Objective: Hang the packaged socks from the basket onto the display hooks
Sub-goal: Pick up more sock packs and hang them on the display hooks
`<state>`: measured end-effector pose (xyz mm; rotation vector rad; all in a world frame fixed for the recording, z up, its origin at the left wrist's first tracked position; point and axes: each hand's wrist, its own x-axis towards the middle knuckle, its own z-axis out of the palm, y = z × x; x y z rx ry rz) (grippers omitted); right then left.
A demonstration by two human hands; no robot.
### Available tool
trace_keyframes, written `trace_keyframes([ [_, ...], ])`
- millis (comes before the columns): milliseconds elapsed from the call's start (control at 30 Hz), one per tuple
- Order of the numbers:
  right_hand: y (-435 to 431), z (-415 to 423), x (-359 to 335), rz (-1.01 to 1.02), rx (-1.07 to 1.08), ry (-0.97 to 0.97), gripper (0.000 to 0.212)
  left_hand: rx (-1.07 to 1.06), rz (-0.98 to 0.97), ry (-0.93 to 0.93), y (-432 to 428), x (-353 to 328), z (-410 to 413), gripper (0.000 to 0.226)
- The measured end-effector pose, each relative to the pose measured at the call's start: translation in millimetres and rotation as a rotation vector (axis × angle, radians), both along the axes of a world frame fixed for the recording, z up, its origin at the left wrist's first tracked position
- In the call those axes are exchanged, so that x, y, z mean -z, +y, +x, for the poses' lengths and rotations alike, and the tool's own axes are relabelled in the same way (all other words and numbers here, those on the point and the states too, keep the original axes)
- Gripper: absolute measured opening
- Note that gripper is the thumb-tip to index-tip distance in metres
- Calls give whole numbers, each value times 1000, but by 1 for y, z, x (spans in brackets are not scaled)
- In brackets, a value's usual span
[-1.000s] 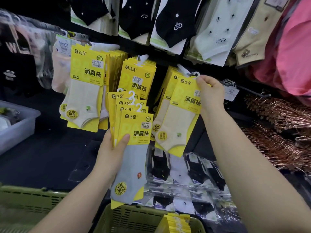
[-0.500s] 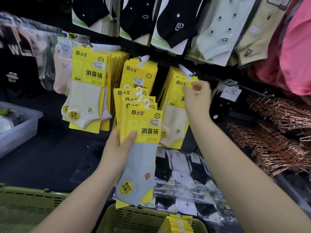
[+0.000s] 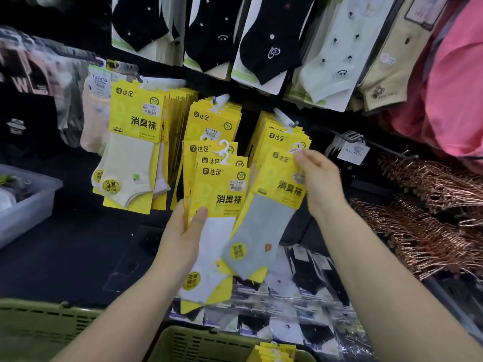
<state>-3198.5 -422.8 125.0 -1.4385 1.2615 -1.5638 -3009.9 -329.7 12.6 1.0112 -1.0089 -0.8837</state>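
**Grey Sock Pack Separated From the Held Stack**

The left hand (image 3: pixel 183 232) grips a fanned stack of sock packs (image 3: pixel 217 184). The thumb is pressed on the front card and the fingers are wrapped behind it. Each pack is a flat, glossy yellow card with a white plastic hook at the top. The front pack carries a white ankle sock of smooth knit.

The right hand (image 3: pixel 317 178) pinches the top right corner of a single grey sock pack (image 3: pixel 264 226), thumb in front. The pack hangs tilted, with its lower end swung toward the left thumb. Its image is slightly blurred.

Just above the right fingertips, a display hook (image 3: pixel 285 120) carries a dense row of identical yellow packs (image 3: pixel 277 137). Two further hooked rows hang left of the left-hand fingers. Copper-coloured wire hangers (image 3: pixel 428 194) lie in a tangled heap to the right of the right hand. Below both wrists, the green slotted plastic basket (image 3: pixel 198 343) holds more yellow packs (image 3: pixel 274 354).

Change from the frame 0.5 s earlier: the right hand was then at the hanging row, and the grey pack fronted the left-hand stack. The grey pack is now in the right hand, and a white pack fronts the stack.
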Motion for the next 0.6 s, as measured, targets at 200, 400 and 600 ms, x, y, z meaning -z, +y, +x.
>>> trace_keyframes([
  [200, -28, 3, -31, -36, 85, 21, 11, -48, 30, -27, 2, 3, 6, 25],
  [400, -46, 21, -38, 21, 161, 78, 6, -16, 30, -1, 4, 2, 6, 23],
  [600, -27, 24, -19, -28, 452, 229, 39, 29, 62, 62, 3, -3, 4, 19],
])
